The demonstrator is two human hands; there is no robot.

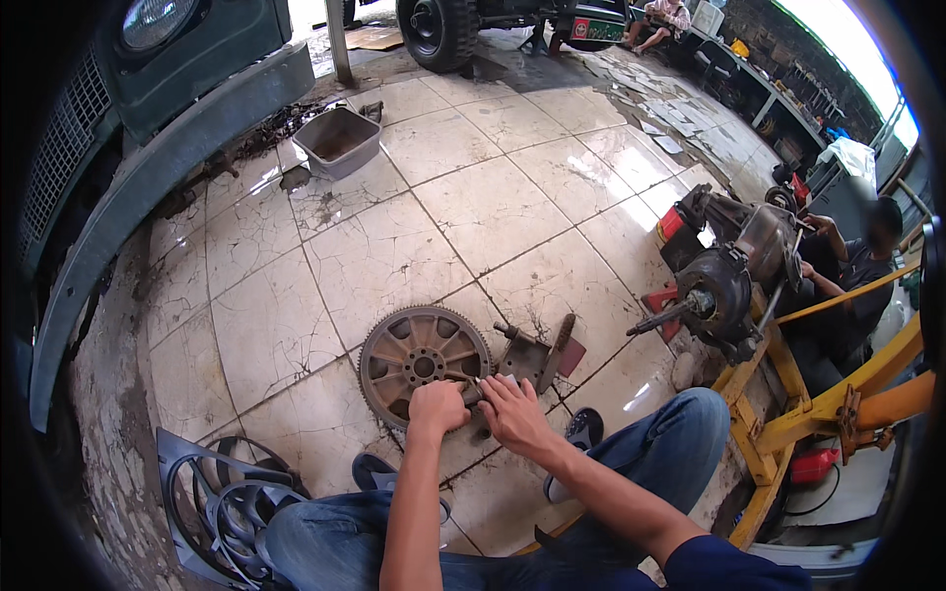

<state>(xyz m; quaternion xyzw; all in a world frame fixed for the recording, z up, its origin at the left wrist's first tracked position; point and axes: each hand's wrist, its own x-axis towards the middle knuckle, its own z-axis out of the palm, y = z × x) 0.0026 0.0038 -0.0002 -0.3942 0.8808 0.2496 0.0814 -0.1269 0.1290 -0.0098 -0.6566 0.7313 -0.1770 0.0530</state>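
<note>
The left hand (438,406) is curled into a closed fist on the lower right rim of a rusty toothed flywheel (419,357), gripping something small that its fingers hide. The right hand (512,412) lies just beside it, fingers bent over a small dark metal part (477,392) at the wheel's edge; whether it clamps the part or only presses on it cannot be told. The flywheel lies flat on a floor of large, cracked, glossy pale tiles (374,251), stained with grime. Touching the wheel on its right is a bent metal bracket (537,357) with a reddish end. The person sits low, knees in blue jeans spread to either side, dark shoes on the tiles. A grey fan shroud (222,502) lies at the lower left. Farther off stand a grey plastic tub (337,140) and the bumper of a dark green vehicle (158,148). To the right, an engine and gearbox unit (734,271) rests on a yellow stand (788,414), with another person (852,286) seated behind it.
</note>
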